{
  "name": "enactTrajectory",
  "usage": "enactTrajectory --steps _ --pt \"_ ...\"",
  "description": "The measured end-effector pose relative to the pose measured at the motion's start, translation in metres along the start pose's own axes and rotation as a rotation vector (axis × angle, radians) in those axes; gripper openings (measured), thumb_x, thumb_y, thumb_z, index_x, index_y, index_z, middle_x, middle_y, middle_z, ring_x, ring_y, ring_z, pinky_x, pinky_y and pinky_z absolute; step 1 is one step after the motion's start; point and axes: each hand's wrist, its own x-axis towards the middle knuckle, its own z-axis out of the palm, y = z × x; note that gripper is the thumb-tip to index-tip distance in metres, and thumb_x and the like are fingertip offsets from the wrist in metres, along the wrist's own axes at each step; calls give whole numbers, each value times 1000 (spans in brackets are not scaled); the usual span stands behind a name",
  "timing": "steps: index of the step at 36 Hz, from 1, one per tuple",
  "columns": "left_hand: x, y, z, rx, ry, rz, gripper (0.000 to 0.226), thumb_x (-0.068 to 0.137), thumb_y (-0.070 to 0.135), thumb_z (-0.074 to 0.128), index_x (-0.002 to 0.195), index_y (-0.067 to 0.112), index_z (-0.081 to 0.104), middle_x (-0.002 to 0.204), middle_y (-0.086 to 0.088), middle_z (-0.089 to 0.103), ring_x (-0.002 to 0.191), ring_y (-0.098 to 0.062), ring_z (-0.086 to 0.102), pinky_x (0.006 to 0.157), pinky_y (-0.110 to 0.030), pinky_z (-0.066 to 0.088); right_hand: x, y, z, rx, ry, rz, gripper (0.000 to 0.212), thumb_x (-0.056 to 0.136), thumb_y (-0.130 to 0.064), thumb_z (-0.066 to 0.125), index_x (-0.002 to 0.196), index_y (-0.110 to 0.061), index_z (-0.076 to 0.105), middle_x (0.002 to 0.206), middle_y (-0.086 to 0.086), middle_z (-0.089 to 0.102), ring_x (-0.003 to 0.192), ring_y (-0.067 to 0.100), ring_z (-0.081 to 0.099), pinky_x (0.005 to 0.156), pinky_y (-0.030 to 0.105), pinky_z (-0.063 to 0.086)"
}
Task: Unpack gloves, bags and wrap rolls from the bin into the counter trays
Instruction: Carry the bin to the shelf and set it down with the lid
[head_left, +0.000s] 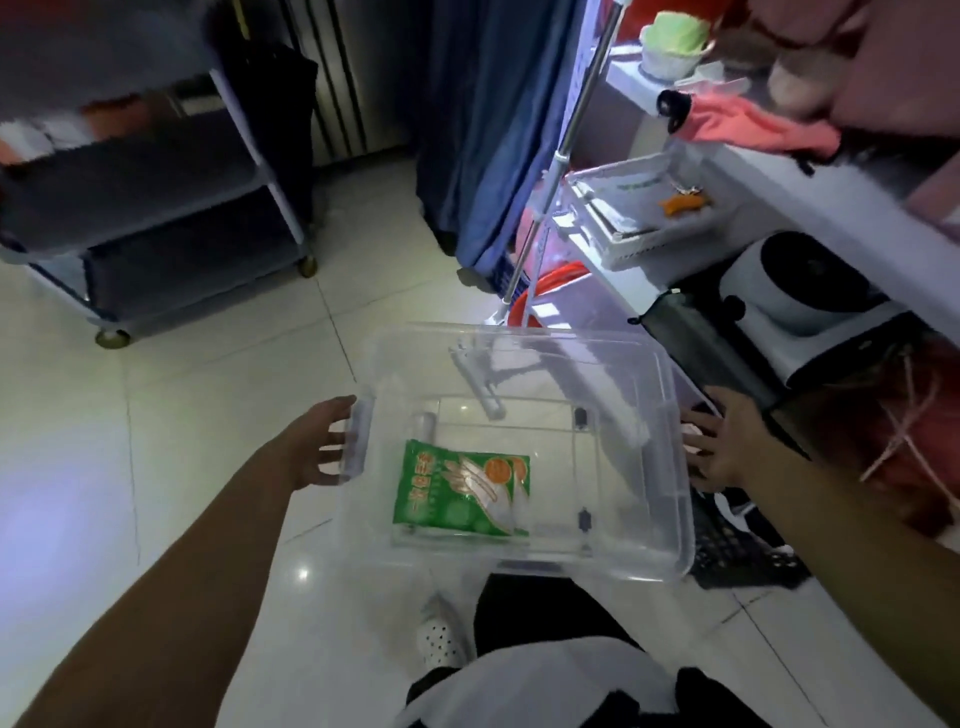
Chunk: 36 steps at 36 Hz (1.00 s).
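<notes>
Both hands at the ends of a clear rectangular plastic bin (519, 447), held or hovering above the pale tiled floor (208, 415). Left hand (324, 441) spread, fingers straight and reaching at the bin's left handle, barely touching if at all. Right hand (722, 441) flat against the right end wall, fingers straight and splayed, not curled round anything. Inside the bin: a green printed packet of disposable gloves (462, 488) lying flat on the bottom toward the left, and a small clear wrap roll (425, 423) just beyond it near the left wall. Bin mostly unpacked, judging by so little inside. White slatted tray (644, 208) on the lower shelf to the upper right, well apart from the bin. Likely step in hand: carrying or setting down the bin. Next move calls for freeing one hand, reaching in for the glove packet, then lifting it across to the tray.
</notes>
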Motion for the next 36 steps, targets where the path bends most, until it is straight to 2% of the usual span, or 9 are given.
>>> enactTrajectory --steps 5,8,10,15,18,25,28,32,36 --pt "51 82 5 162 -78 35 32 89 52 59 105 26 67 110 -12 64 105 -33 60 92 -50 50 7 -7 15 100 68 11 57 90 -55 49 126 -13 62 117 14 60 84 30 53 85 42 43" --pt "83 119 15 252 -132 27 31 89 54 57 103 27 67 110 -13 63 103 -32 60 83 -46 52 26 -10 21 183 109 38 62 91 -61 46 130 -14 59 128 15 57 114 35 54 101 52 40" --pt "105 139 24 306 -146 29 33 91 54 54 105 27 65 109 -13 63 102 -33 60 81 -45 51 43 -11 26 252 132 51 66 90 -65 45 128 -13 60 131 15 57 122 36 52 106 55 36" --pt "154 184 47 410 -160 6 33 93 54 51 106 26 64 102 -13 61 91 -30 60 82 -43 49 83 -11 32 395 130 78 72 86 -72 46 117 -10 64 121 16 64 111 36 59 101 55 43" --pt "179 206 60 470 -175 9 32 93 54 50 105 26 62 106 -13 62 95 -31 60 85 -45 48 96 -8 35 465 168 112 69 83 -71 49 112 -12 67 120 13 65 109 33 59 99 50 43" --pt "236 228 90 588 -187 5 43 89 49 60 120 20 62 110 -10 66 97 -30 62 76 -44 51 107 18 62 498 344 171 69 79 -79 48 108 -20 68 111 7 65 101 29 59 72 43 46" --pt "265 234 107 681 -178 70 38 88 45 62 119 22 63 107 -8 67 96 -30 64 71 -42 53 112 37 79 565 398 192 56 83 -70 49 105 -22 67 108 8 64 93 28 60 65 39 46" --pt "303 236 127 785 -212 138 31 90 41 62 115 25 67 90 1 66 81 -20 62 68 -34 52 117 59 105 649 438 256 47 88 -60 50 104 -18 63 102 10 61 87 28 59 64 36 45" --pt "353 233 138 869 -258 132 41 89 42 64 126 24 65 105 -3 67 89 -23 62 70 -35 52 129 81 132 732 503 331 45 88 -60 50 104 -20 62 102 9 60 87 27 57 68 35 43"
